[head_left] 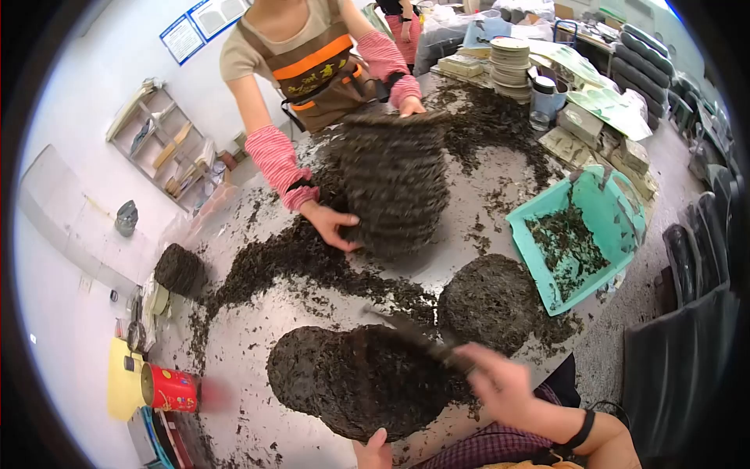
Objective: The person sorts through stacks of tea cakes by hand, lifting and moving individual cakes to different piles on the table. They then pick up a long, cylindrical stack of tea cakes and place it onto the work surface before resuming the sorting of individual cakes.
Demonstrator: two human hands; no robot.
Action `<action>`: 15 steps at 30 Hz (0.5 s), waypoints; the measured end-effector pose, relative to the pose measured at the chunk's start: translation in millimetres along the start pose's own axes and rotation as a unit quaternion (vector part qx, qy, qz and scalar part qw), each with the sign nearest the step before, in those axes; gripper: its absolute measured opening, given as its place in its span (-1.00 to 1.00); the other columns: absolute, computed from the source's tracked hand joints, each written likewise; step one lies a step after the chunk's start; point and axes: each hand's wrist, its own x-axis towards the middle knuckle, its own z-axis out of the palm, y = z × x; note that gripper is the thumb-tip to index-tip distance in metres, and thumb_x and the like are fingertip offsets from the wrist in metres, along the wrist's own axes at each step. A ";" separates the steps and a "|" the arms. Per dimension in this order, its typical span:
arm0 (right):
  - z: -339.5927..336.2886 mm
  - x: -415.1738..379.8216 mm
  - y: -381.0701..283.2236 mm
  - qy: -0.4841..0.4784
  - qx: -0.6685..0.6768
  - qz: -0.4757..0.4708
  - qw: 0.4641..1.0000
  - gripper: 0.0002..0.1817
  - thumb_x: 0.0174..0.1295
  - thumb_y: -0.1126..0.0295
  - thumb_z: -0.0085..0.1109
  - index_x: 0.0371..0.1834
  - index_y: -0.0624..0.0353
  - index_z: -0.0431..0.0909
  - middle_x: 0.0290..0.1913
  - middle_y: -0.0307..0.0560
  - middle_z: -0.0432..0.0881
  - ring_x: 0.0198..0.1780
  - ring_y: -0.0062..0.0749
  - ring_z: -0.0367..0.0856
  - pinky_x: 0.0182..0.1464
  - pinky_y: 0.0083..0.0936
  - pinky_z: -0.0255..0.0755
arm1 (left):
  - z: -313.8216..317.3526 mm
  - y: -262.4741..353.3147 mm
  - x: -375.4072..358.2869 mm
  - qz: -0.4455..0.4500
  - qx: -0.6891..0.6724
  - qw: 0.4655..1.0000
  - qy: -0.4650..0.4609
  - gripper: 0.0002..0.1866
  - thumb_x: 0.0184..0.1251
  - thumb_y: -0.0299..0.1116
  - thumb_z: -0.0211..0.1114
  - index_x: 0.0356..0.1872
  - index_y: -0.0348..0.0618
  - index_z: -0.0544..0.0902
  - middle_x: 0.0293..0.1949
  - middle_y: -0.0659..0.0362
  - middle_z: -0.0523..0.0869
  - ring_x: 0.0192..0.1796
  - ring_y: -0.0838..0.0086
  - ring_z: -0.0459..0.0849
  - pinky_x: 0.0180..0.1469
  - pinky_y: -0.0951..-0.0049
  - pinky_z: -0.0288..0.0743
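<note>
A dark, fibrous, rounded mass (383, 383) with a smaller lobe at its left lies in front of me on the table. At its near edge is my left hand (373, 451), closed on it, thumb against the rim and the other fingers mostly hidden. My right hand (500, 383) is wrapped round a narrow dark stick-like tool (418, 334), blurred by motion and slanting up to the left over the mass. Just beyond the tool sits another dark round cake (488, 303).
Across the table (258, 352), a person (312, 70) handles a large ridged dark block (394, 184). Dark shreds (289, 262) are strewn about. A green scoop-shaped tray (519, 227) stands right, a red tin (172, 388) left, stacked plates (510, 66) at the back.
</note>
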 end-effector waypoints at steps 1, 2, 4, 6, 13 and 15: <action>-11.8 0.5 7.7 0.074 0.015 0.090 0.993 -0.62 0.14 0.53 0.16 0.07 0.25 0.57 -0.10 0.07 0.69 -0.22 -0.42 0.67 -0.19 -0.53 0.53 | -11.1 -0.4 4.8 0.003 -0.004 1.000 0.004 -0.28 0.18 -0.53 0.26 0.41 -0.14 0.24 0.30 0.08 0.43 0.31 0.16 0.44 0.35 0.09 0.36; -23.1 2.1 34.2 0.123 0.037 0.131 0.983 -0.67 0.20 0.55 0.10 0.06 0.30 0.57 -0.16 0.00 0.69 -0.27 -0.52 0.60 -0.21 -0.56 0.48 | -26.6 -2.6 12.0 -0.014 -0.042 0.998 -0.049 -0.30 0.18 -0.51 0.27 0.39 -0.14 0.26 0.30 0.08 0.44 0.30 0.15 0.45 0.34 0.08 0.37; -36.6 8.3 77.7 0.208 0.221 0.143 0.942 -0.59 0.30 0.54 0.05 0.24 0.29 0.42 0.05 -0.04 0.57 0.06 -0.40 0.53 0.09 -0.51 0.39 | -46.8 -5.7 20.9 -0.032 -0.082 0.990 -0.106 -0.31 0.17 -0.50 0.27 0.38 -0.15 0.28 0.29 0.09 0.45 0.30 0.15 0.47 0.34 0.07 0.38; -39.0 -0.5 85.8 0.258 0.021 0.091 0.962 -0.41 0.23 0.49 0.17 0.35 0.27 0.27 0.31 0.05 0.32 0.31 -0.17 0.34 0.30 -0.33 0.27 | -56.8 -8.5 27.7 -0.028 -0.095 0.984 -0.146 -0.33 0.17 -0.48 0.28 0.36 -0.16 0.32 0.28 0.09 0.48 0.28 0.15 0.48 0.33 0.06 0.39; -3.9 -6.0 5.4 -0.225 -0.109 -0.281 0.927 -0.35 0.14 0.29 0.33 0.32 0.15 0.36 0.38 0.13 0.33 0.42 -0.04 0.28 0.41 -0.10 0.20 | -52.7 -7.3 28.3 -0.111 -0.086 0.978 -0.154 -0.21 0.02 -0.43 0.41 0.36 -0.25 0.30 0.27 0.07 0.49 0.29 0.14 0.48 0.35 0.08 0.40; 5.8 -13.2 23.5 -0.255 -0.131 -0.313 0.906 -0.17 0.08 0.36 0.35 0.46 0.08 0.17 0.51 0.05 0.12 0.49 0.00 0.11 0.45 -0.10 0.09 | -57.1 -5.0 26.7 -0.078 -0.072 0.988 -0.114 -0.13 -0.07 -0.44 0.45 0.38 -0.26 0.28 0.31 0.06 0.45 0.32 0.13 0.44 0.41 0.08 0.31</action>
